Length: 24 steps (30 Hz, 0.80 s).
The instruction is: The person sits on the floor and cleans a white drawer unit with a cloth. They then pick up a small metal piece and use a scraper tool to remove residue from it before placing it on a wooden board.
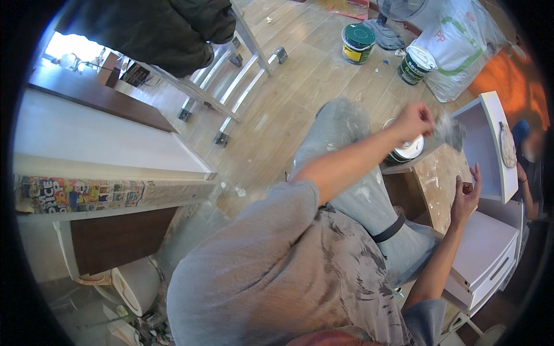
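At right of centre, left hand (414,123) curled, grip unclear, beside a blurred grey piece (452,131); below, right hand (466,199) open near white drawer (485,141); upper right, lettered green bucket (358,45), lettered sack (459,49).

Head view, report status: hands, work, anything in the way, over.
Left hand curled, blurred grey thing beside it, grip unclear. Right hand open near white drawer. White-topped can close by left hand, possible snag.
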{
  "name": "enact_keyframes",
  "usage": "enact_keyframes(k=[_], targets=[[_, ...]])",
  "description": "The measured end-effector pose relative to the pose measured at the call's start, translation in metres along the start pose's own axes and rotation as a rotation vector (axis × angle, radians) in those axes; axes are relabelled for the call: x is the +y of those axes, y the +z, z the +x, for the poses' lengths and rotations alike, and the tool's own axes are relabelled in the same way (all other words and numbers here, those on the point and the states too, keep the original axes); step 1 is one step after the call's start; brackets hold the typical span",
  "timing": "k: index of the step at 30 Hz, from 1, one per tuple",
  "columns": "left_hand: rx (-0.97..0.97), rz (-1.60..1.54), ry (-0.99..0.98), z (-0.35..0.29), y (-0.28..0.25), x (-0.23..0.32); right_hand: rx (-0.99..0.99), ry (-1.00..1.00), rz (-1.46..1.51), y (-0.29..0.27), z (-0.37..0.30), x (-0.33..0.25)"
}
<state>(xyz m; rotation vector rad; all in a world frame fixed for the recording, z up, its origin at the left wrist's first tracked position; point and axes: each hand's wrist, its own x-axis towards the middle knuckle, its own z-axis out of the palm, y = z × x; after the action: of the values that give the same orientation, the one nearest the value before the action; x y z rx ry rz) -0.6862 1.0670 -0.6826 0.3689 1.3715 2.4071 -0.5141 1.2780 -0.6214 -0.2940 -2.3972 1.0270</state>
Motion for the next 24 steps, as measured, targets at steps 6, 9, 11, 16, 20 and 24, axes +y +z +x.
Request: enact_keyframes(k=[6,9,11,16,20,24], targets=[[-0.155,-0.17,-0.514,-0.014,0.025,-0.051,-0.21,-0.094,-0.179,0.008,-0.01,0.039],[-0.153,-0.19,-0.484,-0.011,0.013,-0.039,-0.178,-0.143,-0.07,0.014,0.003,0.037],[-0.067,-0.205,-0.509,-0.003,0.023,-0.035,-0.091,-0.018,-0.04,0.009,0.004,0.043],[-0.284,-0.013,-0.621,0.008,0.036,-0.046,-0.013,0.343,0.302,-0.01,0.002,0.062],[-0.502,0.055,-0.656,-0.008,0.054,-0.051,-0.047,0.411,0.371,-0.013,-0.002,0.056],[-0.49,0.198,-0.644,-0.008,0.06,-0.063,-0.156,0.445,0.417,-0.027,-0.009,0.049]])
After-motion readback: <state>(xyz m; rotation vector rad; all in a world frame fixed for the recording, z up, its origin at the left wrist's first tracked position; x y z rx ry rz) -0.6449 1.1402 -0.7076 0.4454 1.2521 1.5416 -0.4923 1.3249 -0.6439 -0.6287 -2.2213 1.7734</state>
